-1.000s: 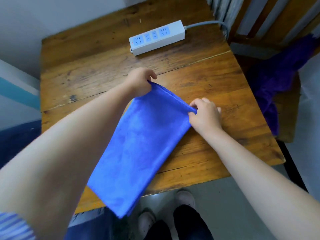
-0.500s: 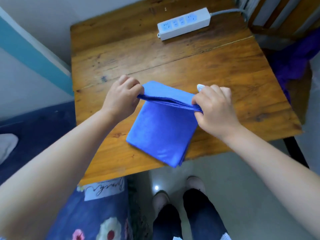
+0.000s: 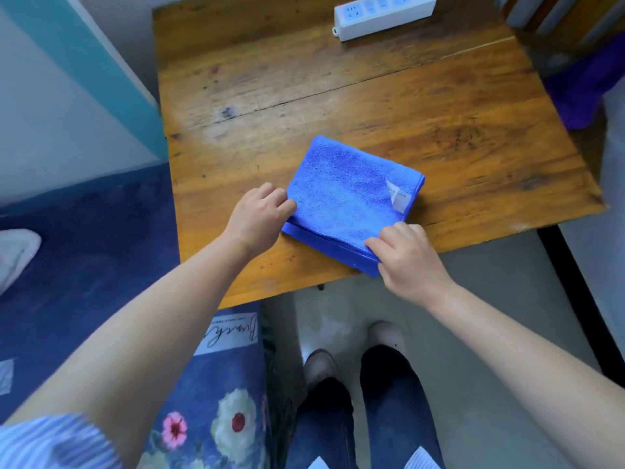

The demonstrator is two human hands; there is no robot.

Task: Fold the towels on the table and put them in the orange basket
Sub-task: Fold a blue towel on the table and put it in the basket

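A blue towel [image 3: 341, 194] lies folded into a small rectangle near the front edge of the wooden table [image 3: 304, 79], with a white label showing at its right corner. My left hand [image 3: 258, 218] pinches the towel's near left corner with curled fingers. My right hand [image 3: 404, 255] pinches its near right corner at the table's front edge. No orange basket is in view.
A white power strip [image 3: 382, 13] lies at the table's far edge. A purple cloth [image 3: 585, 86] hangs over a chair at the right. A dark blue bed cover with a flower print [image 3: 84, 265] is at the left. My feet stand below the table edge.
The towel hung long over the table edge, then was folded in half; now both hands have laid the top layer down toward me, making a smaller rectangle. The view has shifted right and down.
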